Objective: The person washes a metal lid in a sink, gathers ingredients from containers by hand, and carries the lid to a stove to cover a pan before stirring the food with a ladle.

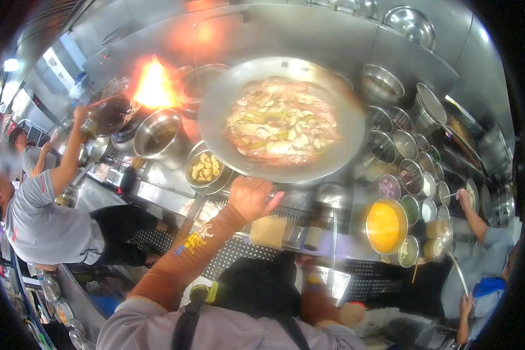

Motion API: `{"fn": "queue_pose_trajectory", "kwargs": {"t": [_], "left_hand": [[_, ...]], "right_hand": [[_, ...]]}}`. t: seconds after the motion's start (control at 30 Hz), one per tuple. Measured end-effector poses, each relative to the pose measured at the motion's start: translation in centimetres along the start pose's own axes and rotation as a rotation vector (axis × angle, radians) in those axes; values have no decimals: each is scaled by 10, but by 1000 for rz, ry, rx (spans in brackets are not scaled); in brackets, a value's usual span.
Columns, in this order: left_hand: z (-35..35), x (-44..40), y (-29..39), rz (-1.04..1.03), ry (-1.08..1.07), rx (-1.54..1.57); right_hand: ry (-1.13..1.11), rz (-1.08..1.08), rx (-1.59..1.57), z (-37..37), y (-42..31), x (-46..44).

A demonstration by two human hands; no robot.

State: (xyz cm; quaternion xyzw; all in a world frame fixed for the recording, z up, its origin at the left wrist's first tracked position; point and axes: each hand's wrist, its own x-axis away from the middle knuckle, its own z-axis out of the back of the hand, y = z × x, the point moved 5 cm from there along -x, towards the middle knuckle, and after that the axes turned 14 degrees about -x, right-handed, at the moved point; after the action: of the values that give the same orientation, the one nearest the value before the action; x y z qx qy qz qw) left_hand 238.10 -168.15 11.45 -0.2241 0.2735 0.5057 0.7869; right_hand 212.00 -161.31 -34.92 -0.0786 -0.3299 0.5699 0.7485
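My left hand [254, 197], at the end of a brown patterned sleeve, is closed on the near rim or handle of a large tilted wok [216, 134]. Inside the wok lie reddish pieces with pale slices and green strips [283, 122], slightly blurred. Lower right of centre, my right sleeve [318, 297] shows beside my dark apron; the hand at its end is blurred and I cannot make out its fingers. Near it, a ladle [332, 195] rests below the wok, its long handle pointing down toward me. A bowl of yellow-brown chunks [205, 168] sits left of the wok.
Tall flames [156, 84] rise at a co-worker's wok [112, 116] on the left. A steel pot [157, 134] stands between. On the right are a bowl of orange-yellow liquid [385, 226] and several ingredient containers; another person's hand [464, 198] reaches in there.
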Motion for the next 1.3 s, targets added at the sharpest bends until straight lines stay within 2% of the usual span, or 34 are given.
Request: {"fn": "queue_pose_trajectory", "kwargs": {"t": [0.57, 0.67, 0.87, 1.0, 1.07, 1.17, 1.27, 1.3], "left_hand": [[-1, 2, -3, 10, -22, 15], [-1, 2, -4, -2, 12, 28], [2, 4, -6, 0, 19, 53], [2, 8, -8, 11, 30, 65], [4, 8, -9, 10, 51, 74], [5, 12, -8, 16, 55, 72], [11, 13, -8, 38, -64, 107], [15, 13, -7, 37, -5, 108]], "right_hand": [[-66, -123, -171, 1, 1, 0], [-113, -203, -357, -6, 5, 5], [-274, -534, -1095, -27, 23, 42], [-349, -629, -1277, -30, 31, 69], [-387, -603, -1252, -23, 30, 74], [-452, -353, -967, 2, 7, 76], [-388, 74, -509, 36, -28, 82], [-283, 275, -380, 53, -45, 89]]}}
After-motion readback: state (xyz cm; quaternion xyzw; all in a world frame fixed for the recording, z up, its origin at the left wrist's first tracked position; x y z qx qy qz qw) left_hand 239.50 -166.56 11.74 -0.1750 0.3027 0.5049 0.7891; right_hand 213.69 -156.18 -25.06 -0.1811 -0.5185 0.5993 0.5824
